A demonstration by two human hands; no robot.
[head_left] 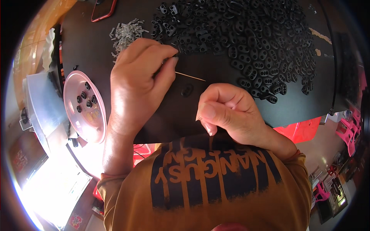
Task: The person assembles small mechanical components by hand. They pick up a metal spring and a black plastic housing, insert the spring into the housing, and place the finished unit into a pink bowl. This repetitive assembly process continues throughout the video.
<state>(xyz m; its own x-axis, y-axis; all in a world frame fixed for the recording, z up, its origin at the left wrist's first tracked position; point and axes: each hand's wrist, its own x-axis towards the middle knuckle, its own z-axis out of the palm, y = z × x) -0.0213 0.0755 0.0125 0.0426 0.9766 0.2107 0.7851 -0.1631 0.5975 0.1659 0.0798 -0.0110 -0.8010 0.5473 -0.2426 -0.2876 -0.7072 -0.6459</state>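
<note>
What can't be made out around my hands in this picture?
All in the head view:
Thin stick: one end, hidden by the left hand.
Springs: nearest part, covered by that same hand.
Right hand: anything in its palm, hidden by curled fingers.
Black pieces: far side, cut off by the top edge.

The black desk [84, 42] carries a spread of black two-hole cord locks [262, 38], a heap of small springs [129, 32], a red-edged phone [103, 10] and a pink bowl [79, 125].

I saw a mustard-brown fabric shirt [246, 211], its dark, ragged-edged block print [212, 190] cut through by lettering, its sleeves [115, 188] ending near the elbows; the left hand [140, 69] and right hand [229, 111] were bare.
</note>
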